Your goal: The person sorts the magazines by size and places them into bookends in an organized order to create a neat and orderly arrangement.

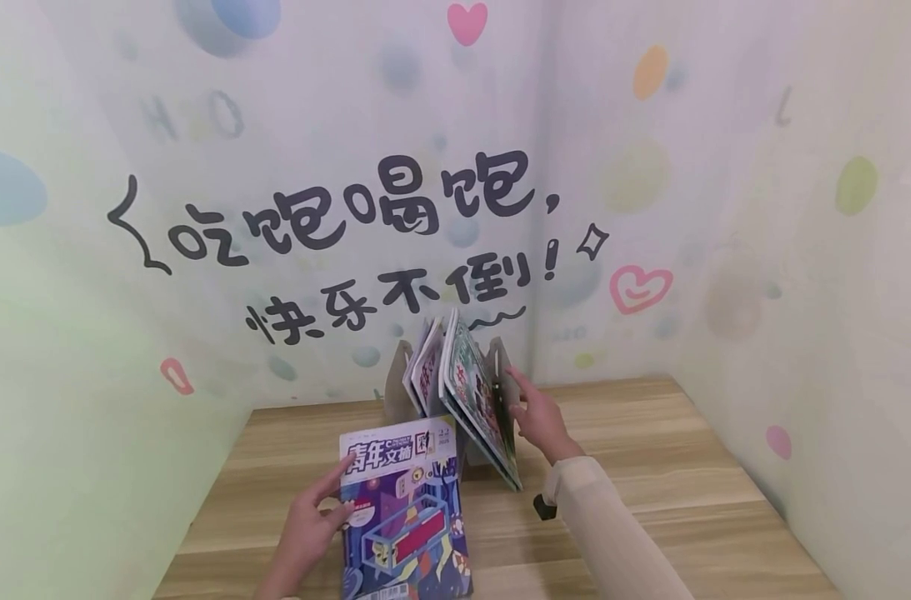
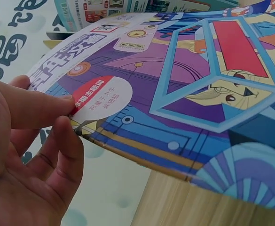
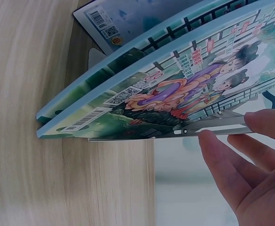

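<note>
My left hand [image 1: 308,521] pinches the left edge of a purple and blue magazine [image 1: 406,533] between thumb and fingers. Its cover faces up, and in the left wrist view the sheet bows slightly. Behind it stands a grey book stand [image 1: 397,379] with upright side panels. Several magazines lean inside, among them green-covered ones [image 3: 175,89] on the right and a pale purple one [image 1: 427,375] on the left. My right hand [image 1: 541,425] is at the stand's right panel, where thumb and fingers [image 3: 217,150] pinch its edge. The held magazine hides the stand's front.
The stand is on a wood-grain table [image 1: 635,467], close to the back wall [image 1: 395,108] with black lettering. Another wall [image 1: 815,250] rises on the right. A small black object [image 1: 545,507] shows beside the right wrist.
</note>
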Available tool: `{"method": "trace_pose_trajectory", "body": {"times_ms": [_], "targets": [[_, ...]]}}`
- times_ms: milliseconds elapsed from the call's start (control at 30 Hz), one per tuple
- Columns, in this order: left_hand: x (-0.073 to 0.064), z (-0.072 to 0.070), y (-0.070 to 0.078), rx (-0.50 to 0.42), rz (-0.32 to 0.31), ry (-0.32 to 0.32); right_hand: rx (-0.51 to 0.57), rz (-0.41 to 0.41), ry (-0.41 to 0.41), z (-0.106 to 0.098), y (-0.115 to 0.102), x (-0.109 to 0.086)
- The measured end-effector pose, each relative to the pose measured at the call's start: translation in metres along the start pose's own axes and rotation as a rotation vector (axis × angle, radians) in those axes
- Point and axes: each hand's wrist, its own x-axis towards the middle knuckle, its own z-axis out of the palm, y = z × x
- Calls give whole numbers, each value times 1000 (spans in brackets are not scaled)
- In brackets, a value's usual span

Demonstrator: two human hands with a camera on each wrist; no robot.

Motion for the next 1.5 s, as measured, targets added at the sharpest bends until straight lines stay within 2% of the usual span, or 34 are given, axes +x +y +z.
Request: {"method": "trace_pose_trajectory", "body": {"times_ms": [167, 400, 533, 633, 933, 1133, 1500], "targets": [[0, 1, 3, 26, -17, 5, -5, -1, 0, 0, -1, 0], [-2, 6, 10, 46, 87, 21, -12, -10, -4, -1, -1, 0], [-3, 8, 14, 1, 110, -3, -13, -15, 0, -1, -1, 1], [-3, 10, 18, -34, 104, -29, -7, -23, 2, -2, 0, 1], [-5, 12, 25, -57, 133, -54, 8, -26, -3, -3, 0, 1], [-3, 16, 24, -17, 183, -48, 8, -27, -1, -2, 1, 1], [5, 27, 25, 118, 264, -4, 12, -24, -6, -1, 1, 0]]}}
